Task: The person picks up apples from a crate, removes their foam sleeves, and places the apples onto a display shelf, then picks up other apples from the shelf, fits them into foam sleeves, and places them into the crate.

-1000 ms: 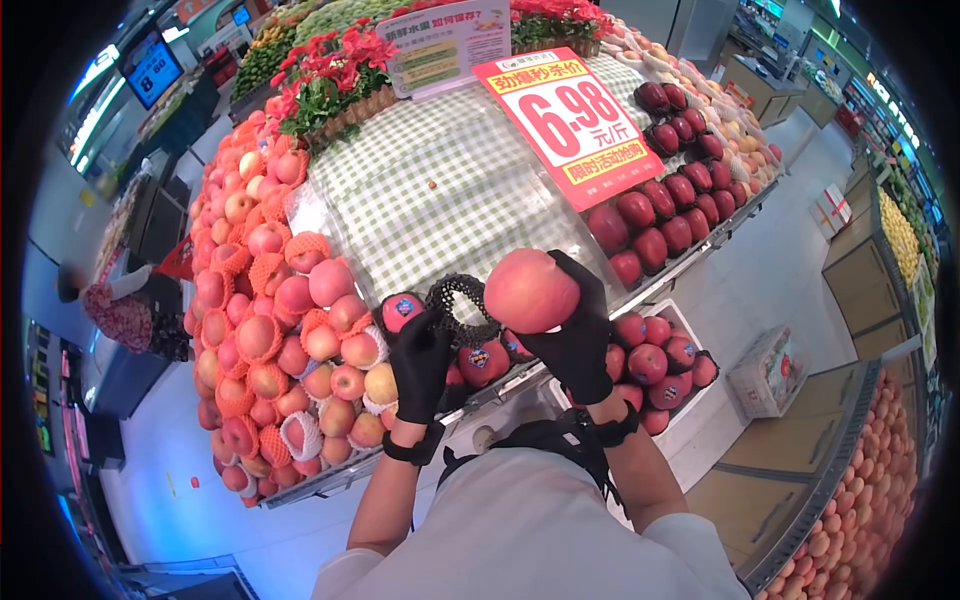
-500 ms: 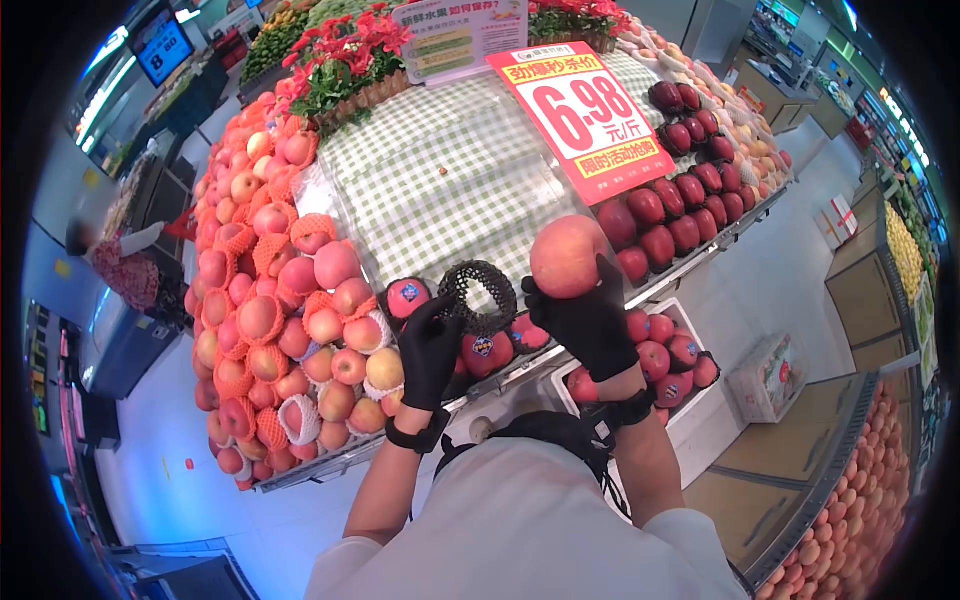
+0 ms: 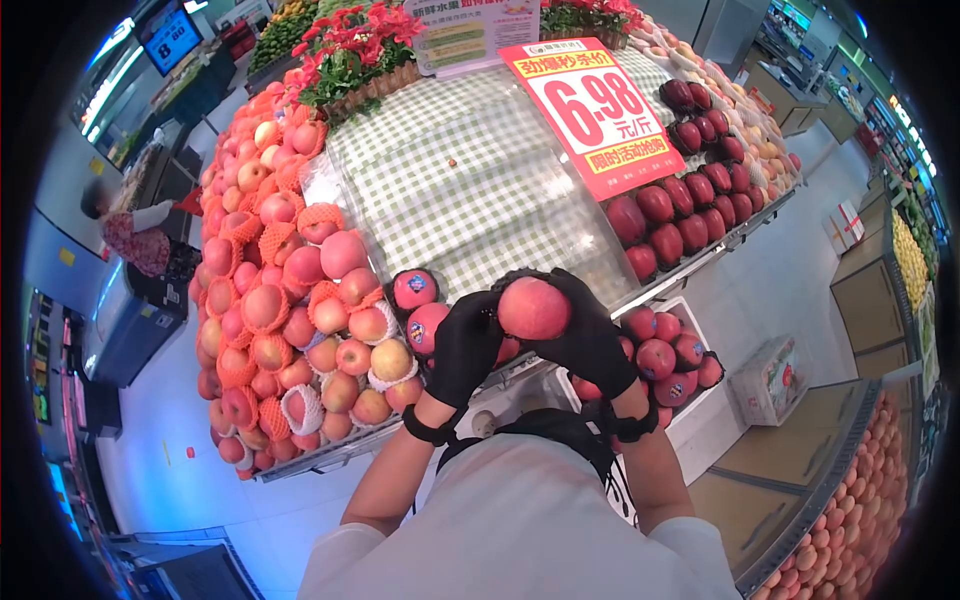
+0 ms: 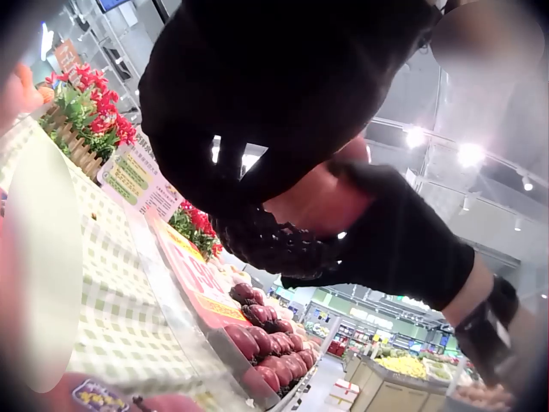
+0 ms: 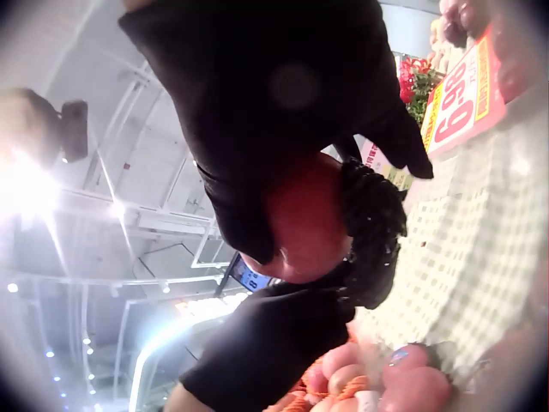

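Observation:
A large red apple [image 3: 534,308] is held between both black-gloved hands, above the front edge of the fruit stand. My right hand [image 3: 590,340] grips it from the right, with fingers and thumb around its side in the right wrist view. From the left, my left hand [image 3: 467,345] pinches a black foam fruit net [image 5: 375,236]. In the right wrist view the net lies against the apple's end and overlaps its edge. The head view mostly hides the net behind the apple. Stickered apples [image 3: 415,288] in dark nets sit just beside the left hand.
Many apples in orange and white nets [image 3: 265,305] are piled at left. A checked cloth [image 3: 440,190] covers the middle of the stand. Dark red apples [image 3: 665,243] line the right, below a price sign [image 3: 600,115]. A white box [image 3: 690,400] of apples stands below right.
The right hand has brought the apple from the right back toward the left hand. The net, earlier held apart and open beside it, is now against the apple. Both hands have come together.

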`<state>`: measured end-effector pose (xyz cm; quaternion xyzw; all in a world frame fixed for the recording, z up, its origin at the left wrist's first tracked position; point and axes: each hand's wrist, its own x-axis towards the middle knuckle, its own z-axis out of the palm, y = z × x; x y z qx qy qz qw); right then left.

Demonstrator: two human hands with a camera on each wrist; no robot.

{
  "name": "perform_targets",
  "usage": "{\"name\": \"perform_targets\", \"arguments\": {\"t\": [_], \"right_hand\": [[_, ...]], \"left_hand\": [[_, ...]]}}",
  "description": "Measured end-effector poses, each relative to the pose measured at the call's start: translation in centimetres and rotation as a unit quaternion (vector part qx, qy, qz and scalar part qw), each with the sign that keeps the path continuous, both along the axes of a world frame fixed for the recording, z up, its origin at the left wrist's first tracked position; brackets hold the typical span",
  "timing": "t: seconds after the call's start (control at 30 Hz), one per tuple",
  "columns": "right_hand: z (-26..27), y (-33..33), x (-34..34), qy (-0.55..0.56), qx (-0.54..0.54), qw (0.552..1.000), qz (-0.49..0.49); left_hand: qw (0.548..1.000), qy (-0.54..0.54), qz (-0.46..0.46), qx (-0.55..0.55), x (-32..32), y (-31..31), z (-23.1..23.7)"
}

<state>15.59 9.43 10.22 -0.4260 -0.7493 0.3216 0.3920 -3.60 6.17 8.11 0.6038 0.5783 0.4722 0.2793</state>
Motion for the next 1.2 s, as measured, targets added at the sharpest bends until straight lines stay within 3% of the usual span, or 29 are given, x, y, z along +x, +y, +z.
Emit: {"name": "perform_targets", "arguments": {"t": [0.07,0.23,0.3,0.43,0.57,0.7,0.83,0.93,1.1,1.2], "right_hand": [[0.3,-0.2,1.6,-0.002,-0.087,0.996,0.026],[-1.8,-1.9,4.6,-0.024,-0.055,0.998,0.034],[-2.2,-2.0,5.8,-0.046,-0.039,0.997,0.056],[-2.1,-3.7,6.6,-0.092,-0.091,0.992,-0.013],[-1.3,-3.9,7.3,-0.152,-0.036,0.987,-0.042],[-0.9,-1.4,8.0,-0.085,-0.074,0.994,-0.010],[-6.2,4.0,8.6,-0.075,0.017,0.997,0.021],[-7.4,7.1,8.3,-0.163,0.034,0.985,0.047],[-9.8,10.1,8.2,-0.232,-0.089,0.963,0.107],[-11.6,10.6,8.3,-0.194,-0.108,0.970,0.102]], "left_hand": [[1.000,0.001,-0.013,0.024,0.8,-0.3,-1.6],[0.997,0.059,-0.032,0.036,4.0,-2.2,-3.2],[0.999,0.030,-0.038,0.002,5.3,-3.0,-4.1],[0.998,0.031,-0.061,0.013,6.8,-3.6,-5.7],[0.997,0.007,-0.066,-0.025,8.4,-3.8,-7.1],[0.997,-0.023,-0.071,-0.010,9.1,-1.8,-6.9],[0.988,-0.115,-0.076,-0.075,8.7,2.4,-9.7],[0.973,-0.159,-0.087,-0.141,8.7,4.3,-11.9],[0.954,-0.191,-0.107,-0.204,9.0,5.5,-14.4],[0.948,-0.255,-0.140,-0.127,9.8,5.9,-16.6]]}}
